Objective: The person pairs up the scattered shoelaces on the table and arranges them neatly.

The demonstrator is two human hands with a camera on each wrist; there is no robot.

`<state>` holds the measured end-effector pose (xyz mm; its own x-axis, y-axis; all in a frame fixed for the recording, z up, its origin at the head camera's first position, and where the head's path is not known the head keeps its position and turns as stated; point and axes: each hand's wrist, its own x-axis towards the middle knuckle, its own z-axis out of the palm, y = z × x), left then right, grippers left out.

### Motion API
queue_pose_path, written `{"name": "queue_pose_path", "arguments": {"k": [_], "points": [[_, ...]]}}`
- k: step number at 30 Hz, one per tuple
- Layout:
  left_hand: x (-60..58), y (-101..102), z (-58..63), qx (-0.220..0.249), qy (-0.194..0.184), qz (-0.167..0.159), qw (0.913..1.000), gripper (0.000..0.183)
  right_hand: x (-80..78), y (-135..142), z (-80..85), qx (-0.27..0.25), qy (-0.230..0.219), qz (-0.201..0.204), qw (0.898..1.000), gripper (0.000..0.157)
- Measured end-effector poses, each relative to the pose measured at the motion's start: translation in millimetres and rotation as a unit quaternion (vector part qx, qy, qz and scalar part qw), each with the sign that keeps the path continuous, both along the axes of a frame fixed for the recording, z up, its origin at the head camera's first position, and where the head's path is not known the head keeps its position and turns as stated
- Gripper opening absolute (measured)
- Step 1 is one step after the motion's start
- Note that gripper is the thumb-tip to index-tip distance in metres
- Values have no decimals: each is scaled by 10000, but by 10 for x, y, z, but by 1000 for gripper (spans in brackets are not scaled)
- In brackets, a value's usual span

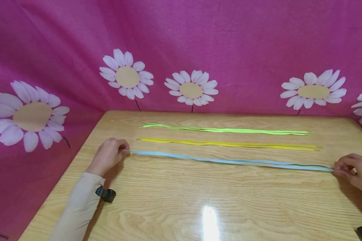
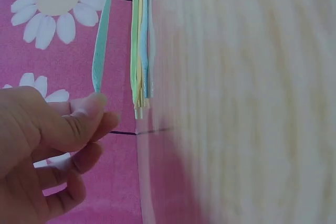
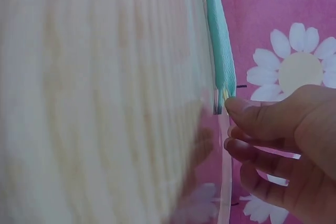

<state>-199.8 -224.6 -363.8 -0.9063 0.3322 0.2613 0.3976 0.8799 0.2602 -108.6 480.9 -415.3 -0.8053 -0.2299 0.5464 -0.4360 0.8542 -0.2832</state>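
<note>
Three flat shoelaces stretch side to side across the table. Nearest me is a pale blue shoelace (image 1: 157, 154) in two strands, with the yellow shoelace (image 1: 199, 143) beyond it and the bright green shoelace (image 1: 244, 130) farthest back. My left hand (image 1: 108, 154) pinches the left end of the blue lace between thumb and fingertips. In the left wrist view that held strand (image 2: 101, 51) looks mint and rises off the table, while another blue strand (image 2: 145, 51) lies beside the others. At the opposite end, my right hand (image 1: 357, 170) pinches the tip of the same lace (image 3: 221, 40).
The light wooden table (image 1: 169, 207) carries a bright light reflection near its front. A magenta cloth (image 1: 229, 43) with large daisies hangs behind and to the left. A black wrist camera (image 1: 107, 194) sits at my left sleeve (image 1: 78, 204).
</note>
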Motion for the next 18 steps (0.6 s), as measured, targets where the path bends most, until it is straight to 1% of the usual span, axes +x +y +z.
{"name": "queue_pose_path", "arguments": {"k": [2,4,5,8,10,14,18], "points": [[-26,-1,-11,17,-42,-62,10000,16,-12,-20,9,293,-106,-153,9994,44],[-52,0,-18,47,-206,-144,9997,17,-15,-38,26,698,-336,-356,9964,27],[-64,2,-25,59,-303,-203,9993,17,-17,-50,31,789,-432,-400,9951,25],[-93,11,-44,67,-711,-341,9969,18,-30,-86,56,1096,-739,-544,9897,35],[-107,19,-53,37,-953,-359,9948,17,-38,-91,61,1210,-814,-626,9873,35],[-143,32,-69,-62,-1198,-408,9919,15,-47,-77,61,1234,-909,-717,9856,36],[-172,30,-78,-106,-1292,-399,9908,15,-58,-49,43,1199,-856,-713,9865,37]]}}
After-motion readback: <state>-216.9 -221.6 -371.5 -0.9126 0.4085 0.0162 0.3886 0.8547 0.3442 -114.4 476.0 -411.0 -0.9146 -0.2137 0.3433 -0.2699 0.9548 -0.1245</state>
